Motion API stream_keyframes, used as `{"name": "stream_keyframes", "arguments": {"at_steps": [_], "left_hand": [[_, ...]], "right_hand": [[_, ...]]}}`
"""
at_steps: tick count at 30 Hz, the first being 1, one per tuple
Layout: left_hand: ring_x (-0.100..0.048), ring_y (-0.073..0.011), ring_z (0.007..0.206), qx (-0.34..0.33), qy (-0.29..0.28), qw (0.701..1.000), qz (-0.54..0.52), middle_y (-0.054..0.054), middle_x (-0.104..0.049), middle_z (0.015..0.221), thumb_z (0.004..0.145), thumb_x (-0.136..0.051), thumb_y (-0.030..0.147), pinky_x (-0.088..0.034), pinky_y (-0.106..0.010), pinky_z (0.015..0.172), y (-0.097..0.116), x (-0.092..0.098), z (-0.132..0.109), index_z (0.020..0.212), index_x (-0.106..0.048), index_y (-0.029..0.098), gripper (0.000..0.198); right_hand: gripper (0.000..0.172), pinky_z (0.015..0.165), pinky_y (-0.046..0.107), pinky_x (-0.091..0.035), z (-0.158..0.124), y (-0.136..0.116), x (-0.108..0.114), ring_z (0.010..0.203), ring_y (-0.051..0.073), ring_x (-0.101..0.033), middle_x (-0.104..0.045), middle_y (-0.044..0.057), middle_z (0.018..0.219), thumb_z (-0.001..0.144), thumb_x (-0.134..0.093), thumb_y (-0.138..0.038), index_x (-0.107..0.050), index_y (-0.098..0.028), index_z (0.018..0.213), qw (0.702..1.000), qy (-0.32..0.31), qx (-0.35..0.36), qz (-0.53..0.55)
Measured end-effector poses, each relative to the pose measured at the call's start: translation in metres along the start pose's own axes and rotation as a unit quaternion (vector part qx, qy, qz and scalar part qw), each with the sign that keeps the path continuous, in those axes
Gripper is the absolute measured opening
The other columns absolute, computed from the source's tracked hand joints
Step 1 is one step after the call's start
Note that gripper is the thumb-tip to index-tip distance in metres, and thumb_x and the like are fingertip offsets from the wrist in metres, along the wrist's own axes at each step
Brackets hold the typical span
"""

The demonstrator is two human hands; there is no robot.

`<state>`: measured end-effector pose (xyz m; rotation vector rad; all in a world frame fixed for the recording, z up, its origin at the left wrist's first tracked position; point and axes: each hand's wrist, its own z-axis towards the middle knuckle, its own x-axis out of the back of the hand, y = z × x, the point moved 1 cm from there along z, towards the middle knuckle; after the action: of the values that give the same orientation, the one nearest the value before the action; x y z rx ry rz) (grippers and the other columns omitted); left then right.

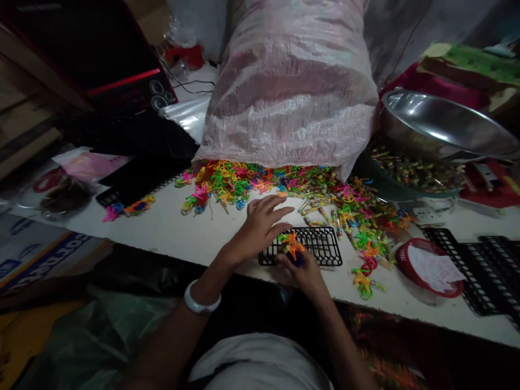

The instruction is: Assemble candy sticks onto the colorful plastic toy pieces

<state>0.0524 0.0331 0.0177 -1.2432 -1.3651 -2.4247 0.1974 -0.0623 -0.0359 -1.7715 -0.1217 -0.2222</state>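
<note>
My left hand (260,226) hovers over the left end of a black plastic grid rack (331,246), its fingers stretched out and apart, with nothing seen in them. Closed around small bright plastic toys (293,245), my right hand (306,275) is at the rack's front edge. Orange, green and purple parts show in its grip; their exact shape is blurred. Behind the rack lie short tubes with patterned wrap (319,216). A heap of similar colourful plastic toys (231,181) spreads along the white table (195,233) and down to the right.
A big translucent sack (292,92) stands behind the heap. At right are a metal bowl (447,124), a red basket (430,287) with paper, and more black racks (479,271). A dark screen with speakers (93,54) stands back left. A few toys (130,207) lie at left.
</note>
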Motion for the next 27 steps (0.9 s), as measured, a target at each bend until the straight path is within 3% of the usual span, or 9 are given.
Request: {"name": "stream_keyframes", "arguments": {"at_steps": [3, 6, 12, 20, 27], "left_hand": [[-0.045, -0.0221, 0.123, 0.052, 0.025, 0.997, -0.045, -0.010, -0.053, 0.126, 0.092, -0.045, 0.033, -0.033, -0.042, 0.105, -0.017, -0.016, -0.003, 0.112, -0.061, 0.022, 0.028], [-0.047, -0.0183, 0.120, 0.057, 0.038, 0.992, -0.106, -0.010, -0.050, 0.122, 0.093, -0.042, 0.029, -0.038, -0.035, 0.104, -0.025, -0.026, -0.007, 0.109, -0.061, 0.020, 0.027], [-0.047, -0.0172, 0.117, 0.064, 0.079, 0.983, -0.151, -0.009, -0.048, 0.114, 0.093, -0.040, 0.025, -0.038, -0.033, 0.104, -0.024, -0.028, -0.007, 0.103, -0.062, 0.019, 0.024], [-0.046, -0.0175, 0.117, 0.080, 0.089, 0.978, -0.168, -0.008, -0.046, 0.113, 0.093, -0.041, 0.024, -0.037, -0.034, 0.105, -0.021, -0.028, -0.010, 0.102, -0.062, 0.019, 0.023], [-0.045, -0.0174, 0.118, 0.083, 0.081, 0.976, -0.185, -0.008, -0.046, 0.113, 0.093, -0.040, 0.027, -0.036, -0.033, 0.106, -0.020, -0.027, -0.010, 0.102, -0.061, 0.020, 0.024]], "right_hand": [[0.027, 0.060, 0.026, -0.049, -0.004, 0.014, -0.028, 0.063, 0.016, -0.060, -0.067, 0.003, 0.075, 0.075, -0.065, -0.040, -0.061, -0.017, 0.089, 0.998, 0.054, -0.013, -0.011], [0.026, 0.052, 0.023, -0.047, -0.008, 0.022, -0.042, 0.056, 0.014, -0.060, -0.066, 0.001, 0.069, 0.077, -0.063, -0.040, -0.059, -0.018, 0.089, 0.997, 0.075, -0.008, -0.017], [0.014, 0.057, 0.023, -0.045, -0.010, 0.024, -0.048, 0.062, 0.015, -0.060, -0.066, 0.001, 0.071, 0.079, -0.060, -0.032, -0.062, -0.019, 0.086, 0.983, 0.117, 0.078, -0.120], [0.012, 0.057, 0.024, -0.045, -0.010, 0.030, -0.059, 0.064, 0.016, -0.059, -0.064, 0.002, 0.072, 0.081, -0.057, -0.029, -0.061, -0.019, 0.087, 0.971, 0.128, 0.116, -0.165], [0.017, 0.066, 0.025, -0.049, -0.022, 0.029, -0.057, 0.077, 0.016, -0.062, -0.065, 0.005, 0.082, 0.086, -0.048, -0.013, -0.058, -0.020, 0.098, 0.930, 0.129, 0.296, -0.177]]}}
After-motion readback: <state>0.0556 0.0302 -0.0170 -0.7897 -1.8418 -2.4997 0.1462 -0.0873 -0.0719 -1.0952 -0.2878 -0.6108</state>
